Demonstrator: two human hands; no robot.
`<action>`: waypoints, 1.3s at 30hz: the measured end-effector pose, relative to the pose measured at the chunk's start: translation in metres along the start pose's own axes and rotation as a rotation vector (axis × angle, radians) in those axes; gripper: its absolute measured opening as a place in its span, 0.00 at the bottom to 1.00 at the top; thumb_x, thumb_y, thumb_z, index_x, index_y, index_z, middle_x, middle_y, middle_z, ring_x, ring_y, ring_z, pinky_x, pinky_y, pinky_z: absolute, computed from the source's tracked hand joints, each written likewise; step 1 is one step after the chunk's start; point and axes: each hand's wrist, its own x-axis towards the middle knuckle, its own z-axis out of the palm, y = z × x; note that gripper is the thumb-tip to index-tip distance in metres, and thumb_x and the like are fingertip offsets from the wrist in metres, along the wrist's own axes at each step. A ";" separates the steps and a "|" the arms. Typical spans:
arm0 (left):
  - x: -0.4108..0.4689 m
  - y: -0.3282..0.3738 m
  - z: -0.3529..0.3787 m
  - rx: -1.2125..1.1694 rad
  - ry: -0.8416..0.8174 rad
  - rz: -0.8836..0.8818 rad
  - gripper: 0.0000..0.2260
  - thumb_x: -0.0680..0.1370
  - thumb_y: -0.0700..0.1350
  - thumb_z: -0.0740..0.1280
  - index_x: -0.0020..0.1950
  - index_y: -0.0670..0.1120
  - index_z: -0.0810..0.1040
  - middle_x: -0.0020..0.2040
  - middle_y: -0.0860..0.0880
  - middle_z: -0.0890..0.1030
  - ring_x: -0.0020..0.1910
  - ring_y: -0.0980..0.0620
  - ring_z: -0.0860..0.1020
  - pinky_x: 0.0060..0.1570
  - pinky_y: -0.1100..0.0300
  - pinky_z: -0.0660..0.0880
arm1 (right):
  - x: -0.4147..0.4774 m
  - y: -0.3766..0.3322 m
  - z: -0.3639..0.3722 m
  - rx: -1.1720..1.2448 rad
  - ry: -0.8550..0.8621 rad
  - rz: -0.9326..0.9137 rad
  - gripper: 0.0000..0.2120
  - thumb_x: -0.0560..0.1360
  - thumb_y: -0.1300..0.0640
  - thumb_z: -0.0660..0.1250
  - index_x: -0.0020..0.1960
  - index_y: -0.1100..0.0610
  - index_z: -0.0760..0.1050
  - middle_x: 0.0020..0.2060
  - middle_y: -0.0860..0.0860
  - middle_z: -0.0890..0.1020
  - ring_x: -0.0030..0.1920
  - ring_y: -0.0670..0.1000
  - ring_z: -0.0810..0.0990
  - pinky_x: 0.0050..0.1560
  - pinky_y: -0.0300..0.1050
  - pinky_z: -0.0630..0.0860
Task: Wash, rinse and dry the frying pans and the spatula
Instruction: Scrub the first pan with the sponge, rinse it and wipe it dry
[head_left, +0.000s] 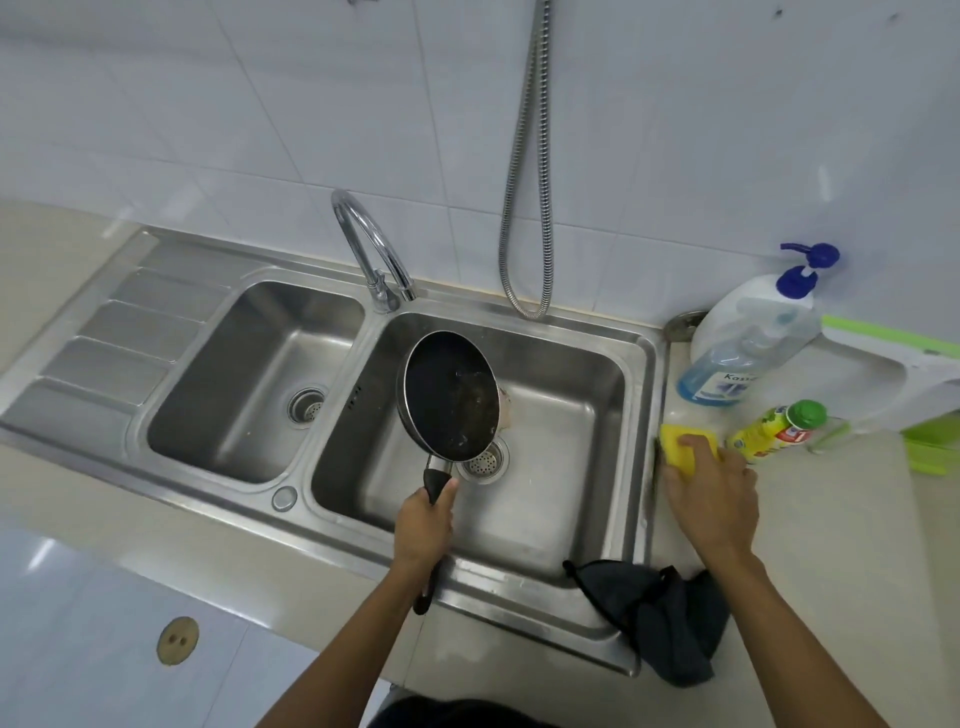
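My left hand (423, 525) grips the black handle of a small dark frying pan (448, 396) and holds it tilted over the right basin of the steel sink (641, 358), above the drain. The pan's inside looks greasy. My right hand (714, 493) rests on a yellow sponge (680, 446) lying on the counter just right of the sink; the fingers curl over it. Something pale sits in the basin behind the pan, mostly hidden. I see no spatula and no second pan.
A curved faucet (371, 244) stands between the two basins, and a metal hose (524, 208) hangs down the tiled wall. A blue-pump soap bottle (748, 343) and a yellow bottle with a green cap (779, 430) stand right of the sponge. A dark cloth (670, 618) lies at the sink's front right corner.
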 end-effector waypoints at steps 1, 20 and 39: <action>0.001 -0.001 -0.002 0.068 0.019 0.009 0.22 0.82 0.57 0.64 0.34 0.45 0.72 0.28 0.49 0.76 0.27 0.51 0.74 0.30 0.59 0.70 | 0.000 -0.004 -0.004 0.015 0.011 -0.023 0.20 0.74 0.55 0.73 0.65 0.54 0.75 0.60 0.66 0.74 0.58 0.72 0.73 0.55 0.66 0.76; 0.026 -0.008 -0.067 -0.087 -0.317 0.030 0.19 0.78 0.50 0.72 0.33 0.45 0.70 0.22 0.52 0.69 0.19 0.54 0.68 0.23 0.62 0.67 | 0.003 -0.207 0.025 -0.089 -0.163 -0.570 0.25 0.74 0.48 0.69 0.71 0.49 0.75 0.69 0.55 0.74 0.58 0.62 0.74 0.61 0.59 0.76; 0.067 -0.014 -0.104 0.046 -0.427 0.117 0.16 0.77 0.55 0.71 0.36 0.47 0.73 0.27 0.54 0.71 0.27 0.54 0.70 0.32 0.59 0.69 | -0.009 -0.276 0.103 -0.364 -0.155 -0.758 0.16 0.69 0.54 0.76 0.56 0.45 0.84 0.61 0.51 0.84 0.44 0.59 0.79 0.50 0.50 0.80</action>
